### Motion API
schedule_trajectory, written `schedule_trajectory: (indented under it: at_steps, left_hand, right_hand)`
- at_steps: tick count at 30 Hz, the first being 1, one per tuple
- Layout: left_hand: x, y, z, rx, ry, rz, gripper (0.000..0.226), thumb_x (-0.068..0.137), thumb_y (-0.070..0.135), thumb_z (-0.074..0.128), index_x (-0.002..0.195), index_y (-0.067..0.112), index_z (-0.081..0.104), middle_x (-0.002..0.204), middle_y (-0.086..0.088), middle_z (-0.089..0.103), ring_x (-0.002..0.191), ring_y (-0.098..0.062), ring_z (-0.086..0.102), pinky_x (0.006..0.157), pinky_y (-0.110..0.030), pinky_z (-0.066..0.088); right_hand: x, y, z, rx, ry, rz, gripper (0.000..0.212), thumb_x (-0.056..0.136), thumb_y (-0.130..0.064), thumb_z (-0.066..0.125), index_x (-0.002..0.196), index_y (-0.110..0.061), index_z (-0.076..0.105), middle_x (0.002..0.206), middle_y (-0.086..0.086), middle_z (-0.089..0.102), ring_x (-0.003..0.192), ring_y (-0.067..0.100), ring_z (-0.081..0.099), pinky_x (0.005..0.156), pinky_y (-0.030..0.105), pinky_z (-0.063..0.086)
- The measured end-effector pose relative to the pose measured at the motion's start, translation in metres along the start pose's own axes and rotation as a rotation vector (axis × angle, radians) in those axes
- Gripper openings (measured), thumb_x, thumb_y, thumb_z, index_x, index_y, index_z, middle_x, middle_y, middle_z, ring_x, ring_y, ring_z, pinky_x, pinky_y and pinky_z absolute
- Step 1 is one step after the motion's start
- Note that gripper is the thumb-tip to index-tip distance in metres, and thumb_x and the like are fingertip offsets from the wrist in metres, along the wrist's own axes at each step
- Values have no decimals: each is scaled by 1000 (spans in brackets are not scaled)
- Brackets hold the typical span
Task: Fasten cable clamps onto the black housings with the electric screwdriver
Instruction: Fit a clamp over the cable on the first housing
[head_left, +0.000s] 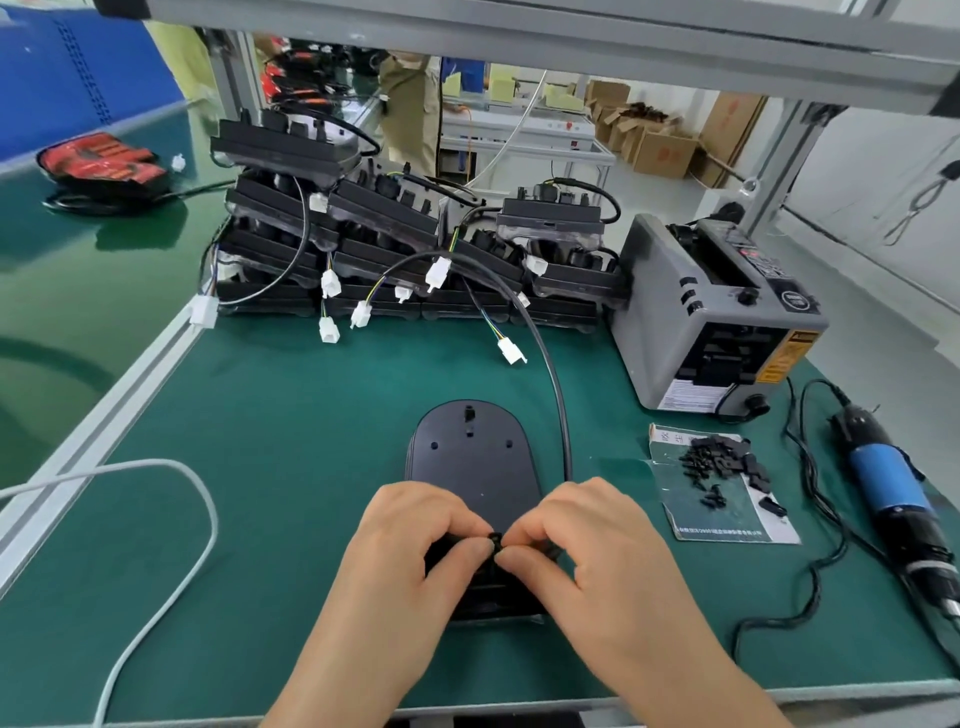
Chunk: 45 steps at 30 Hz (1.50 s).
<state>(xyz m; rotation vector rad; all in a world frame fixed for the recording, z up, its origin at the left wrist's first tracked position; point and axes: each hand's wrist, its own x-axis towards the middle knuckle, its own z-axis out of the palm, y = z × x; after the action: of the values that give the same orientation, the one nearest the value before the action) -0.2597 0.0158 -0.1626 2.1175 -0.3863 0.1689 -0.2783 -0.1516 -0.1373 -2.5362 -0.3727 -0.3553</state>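
Note:
A black housing (472, 457) lies flat on the green mat in front of me, rounded end away from me. Over its near end, my left hand (415, 551) and my right hand (587, 545) meet, fingertips pinching a small black cable clamp (495, 540) between them. A black cable (558, 400) runs from under my right hand up toward the stacked housings. The electric screwdriver (893, 488), blue and black, lies on the mat at the far right, untouched. Loose black clamps and screws (722, 465) sit on a paper sheet right of the housing.
Stacks of black housings (395, 249) with white connectors line the back of the bench. A grey tape dispenser (711, 312) stands at the back right. A white cable (171, 525) loops across the left of the mat. A red-black unit (98, 163) rests far left.

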Motion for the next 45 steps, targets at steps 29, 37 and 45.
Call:
schedule_trajectory:
  at_steps: [29, 37, 45]
  left_hand:
    - [6, -7, 6, 45, -11, 38, 37, 76, 10, 74, 65, 40, 55, 81, 19, 60, 108, 6, 43, 83, -3, 32]
    - [10, -10, 8, 34, -17, 35, 43, 75, 8, 72, 59, 43, 52, 85, 16, 62, 106, 3, 42, 82, -5, 33]
    - [7, -6, 15, -4, 123, -47, 46, 67, 13, 75, 60, 56, 59, 93, 16, 59, 104, 14, 49, 73, 0, 37]
  right_hand:
    - [35, -15, -27, -169, -372, 82, 22, 89, -50, 51, 93, -31, 62, 86, -17, 49, 96, 7, 43, 78, 26, 31]
    - [42, -19, -29, -233, -407, 52, 22, 91, -46, 50, 96, -30, 63, 87, -13, 48, 98, 13, 43, 78, 31, 31]
    - [40, -16, -28, -148, -395, 114, 16, 90, -47, 50, 94, -34, 57, 93, -17, 47, 103, 8, 41, 84, 28, 36]
